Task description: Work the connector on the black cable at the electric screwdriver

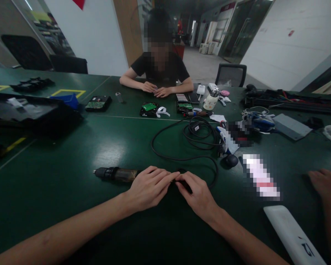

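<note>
My left hand is over the table with its fingers together, the tips reaching toward my right hand. My right hand is closed in a pinch, and the fingertips of both hands meet. Whatever lies between them is hidden or too small to name. Just behind my left hand, an electric screwdriver lies on its side with its bit pointing left; my hand covers its right end. A black cable runs in loops on the table beyond my right hand.
Across the green table sits a person near several hard drives. On the right are a computer mouse, a white bar marked 12 and another person's arm. A black tray stands left.
</note>
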{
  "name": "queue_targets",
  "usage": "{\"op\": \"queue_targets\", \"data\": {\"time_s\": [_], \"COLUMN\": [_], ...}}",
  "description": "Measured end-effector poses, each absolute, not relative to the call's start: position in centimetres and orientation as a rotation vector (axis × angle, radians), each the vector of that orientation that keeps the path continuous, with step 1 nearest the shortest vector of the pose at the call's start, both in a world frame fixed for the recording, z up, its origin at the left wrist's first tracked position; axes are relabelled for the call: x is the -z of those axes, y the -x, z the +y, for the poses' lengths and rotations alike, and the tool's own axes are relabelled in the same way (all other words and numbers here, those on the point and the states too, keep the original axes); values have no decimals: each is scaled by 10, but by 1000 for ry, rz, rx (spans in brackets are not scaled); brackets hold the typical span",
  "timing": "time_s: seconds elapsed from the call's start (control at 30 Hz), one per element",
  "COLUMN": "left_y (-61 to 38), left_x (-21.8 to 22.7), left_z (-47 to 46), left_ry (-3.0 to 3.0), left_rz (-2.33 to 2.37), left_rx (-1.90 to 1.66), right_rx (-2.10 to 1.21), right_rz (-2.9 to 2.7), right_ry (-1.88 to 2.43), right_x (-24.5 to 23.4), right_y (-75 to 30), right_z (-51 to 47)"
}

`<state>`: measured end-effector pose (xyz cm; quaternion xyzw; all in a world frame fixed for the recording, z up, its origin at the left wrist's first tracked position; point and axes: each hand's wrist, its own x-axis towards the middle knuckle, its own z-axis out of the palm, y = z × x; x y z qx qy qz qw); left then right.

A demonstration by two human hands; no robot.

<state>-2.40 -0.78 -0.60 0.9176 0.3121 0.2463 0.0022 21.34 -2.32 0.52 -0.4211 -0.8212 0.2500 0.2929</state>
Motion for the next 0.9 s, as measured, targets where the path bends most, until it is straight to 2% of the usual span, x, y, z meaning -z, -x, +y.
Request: {"op": "queue_targets", "data": {"time_s": [0.9], "left_y": [23], "left_x": [3], "left_z": [-7], "left_ry": [-2908], "left_rz": [978], "left_rx": [-787], "right_rx": [-586], "right_rz": [-2192], "right_ry": [1177], "right_x": [-3], "right_y": [-210], "right_z": [-25]}}
